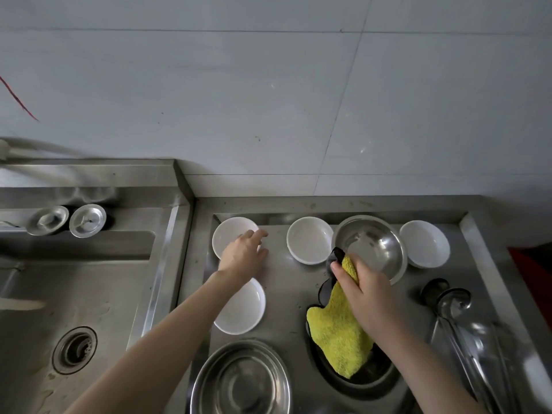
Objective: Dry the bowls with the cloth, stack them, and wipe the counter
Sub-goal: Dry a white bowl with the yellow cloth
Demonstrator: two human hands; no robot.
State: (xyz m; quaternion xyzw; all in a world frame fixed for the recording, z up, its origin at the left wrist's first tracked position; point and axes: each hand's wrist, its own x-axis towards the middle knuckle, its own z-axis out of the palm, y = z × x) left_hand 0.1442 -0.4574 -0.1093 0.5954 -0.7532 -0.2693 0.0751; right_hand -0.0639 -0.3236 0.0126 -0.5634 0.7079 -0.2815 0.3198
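My right hand (366, 289) grips a yellow cloth (336, 333) with a dark backing, which hangs over the steel counter (286, 282) beside a steel bowl (370, 249). My left hand (245, 253) hovers with fingers spread over the right rim of a white bowl (228, 236) at the back left; I cannot tell whether it touches the rim. Other white bowls stand at the back centre (309, 243), at the back right (424, 243), and under my left wrist (243, 306). A large steel bowl (240, 380) sits at the front.
A sink (74, 294) with a drain lies to the left, behind a raised steel edge. Two metal strainer lids (67, 219) rest on the sink's back ledge. Ladles and steel utensils (466, 321) lie at the right. A dark round dish (367, 372) sits under the cloth.
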